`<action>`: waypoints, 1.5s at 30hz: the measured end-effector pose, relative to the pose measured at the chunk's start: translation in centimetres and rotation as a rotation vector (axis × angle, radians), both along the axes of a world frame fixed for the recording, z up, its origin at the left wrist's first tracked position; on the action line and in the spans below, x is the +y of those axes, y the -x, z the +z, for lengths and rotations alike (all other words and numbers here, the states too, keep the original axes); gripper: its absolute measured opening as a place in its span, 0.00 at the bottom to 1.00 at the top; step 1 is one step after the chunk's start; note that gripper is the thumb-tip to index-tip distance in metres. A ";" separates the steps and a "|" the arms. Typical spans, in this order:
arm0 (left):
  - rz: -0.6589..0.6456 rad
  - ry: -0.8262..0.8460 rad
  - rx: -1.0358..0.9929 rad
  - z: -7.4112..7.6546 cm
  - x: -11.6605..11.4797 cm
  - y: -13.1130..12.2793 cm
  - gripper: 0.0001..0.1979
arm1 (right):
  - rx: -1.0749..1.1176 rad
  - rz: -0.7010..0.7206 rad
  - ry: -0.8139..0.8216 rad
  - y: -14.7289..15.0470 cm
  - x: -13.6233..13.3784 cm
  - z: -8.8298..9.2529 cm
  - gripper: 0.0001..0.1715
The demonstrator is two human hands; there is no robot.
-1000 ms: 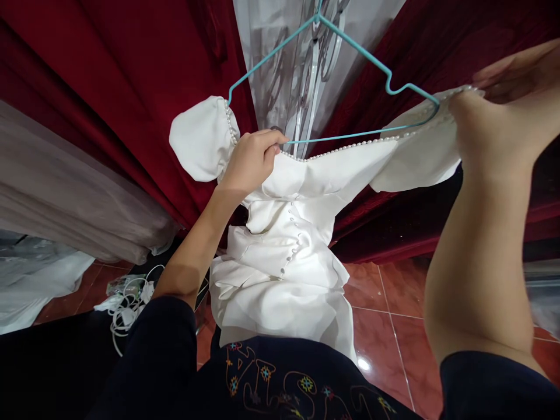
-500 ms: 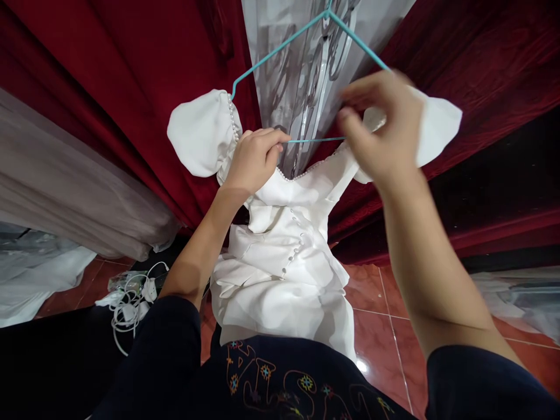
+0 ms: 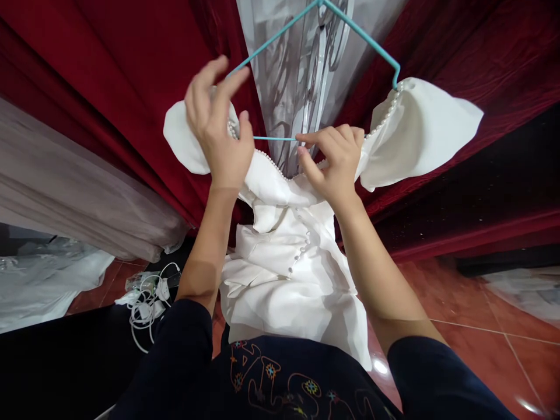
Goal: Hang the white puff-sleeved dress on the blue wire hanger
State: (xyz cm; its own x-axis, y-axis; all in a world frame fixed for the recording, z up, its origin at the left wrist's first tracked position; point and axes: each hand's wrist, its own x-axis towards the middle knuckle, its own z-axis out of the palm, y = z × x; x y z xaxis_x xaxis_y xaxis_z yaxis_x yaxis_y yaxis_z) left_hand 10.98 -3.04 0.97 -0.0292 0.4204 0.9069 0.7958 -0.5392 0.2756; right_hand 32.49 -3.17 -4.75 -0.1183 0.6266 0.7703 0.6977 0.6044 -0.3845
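Note:
A white dress (image 3: 280, 268) with puffed sleeves, a pearl-beaded neckline and small buttons down its front hangs on a thin turquoise hanger (image 3: 363, 38). My right hand (image 3: 335, 157) is closed at the hanger's lower bar, its thumb and forefinger around the bar just above the neckline. My left hand (image 3: 219, 128) is open and slightly blurred, with fingers spread in front of the left puffed sleeve and close to the hanger's left end. The right puffed sleeve hangs from the hanger's right end, its pearl trim beside the hook.
Dark red curtains (image 3: 131, 76) hang behind on both sides, with a silvery sheer fabric (image 3: 297, 76) between them. A tangled white cable (image 3: 146, 309) lies at the lower left by a black surface (image 3: 65, 361). Red tiles (image 3: 472, 315) cover the floor.
My right hand has come down from the right sleeve to the hanger's lower bar. My left hand has let go of that bar and moved up and left, fingers spreading.

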 end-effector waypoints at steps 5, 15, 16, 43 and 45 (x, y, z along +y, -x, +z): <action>-0.031 0.164 -0.065 0.5 1.8 2.9 0.09 | -0.012 -0.043 -0.045 -1.5 0.5 0.2 0.22; -0.007 0.354 -0.296 -1.9 1.8 9.8 0.10 | -0.018 -0.003 -0.009 -2.4 1.2 0.8 0.22; -0.030 0.435 -0.260 -2.3 1.6 10.1 0.08 | -0.015 -0.005 -0.004 -2.2 1.2 0.7 0.21; -0.203 0.268 0.276 -3.7 -0.1 -0.6 0.12 | 0.144 -0.004 -0.577 -6.8 1.1 3.2 0.20; -0.203 0.266 0.275 -3.9 0.1 -0.5 0.12 | 0.089 -0.059 -0.574 -8.3 2.2 3.9 0.27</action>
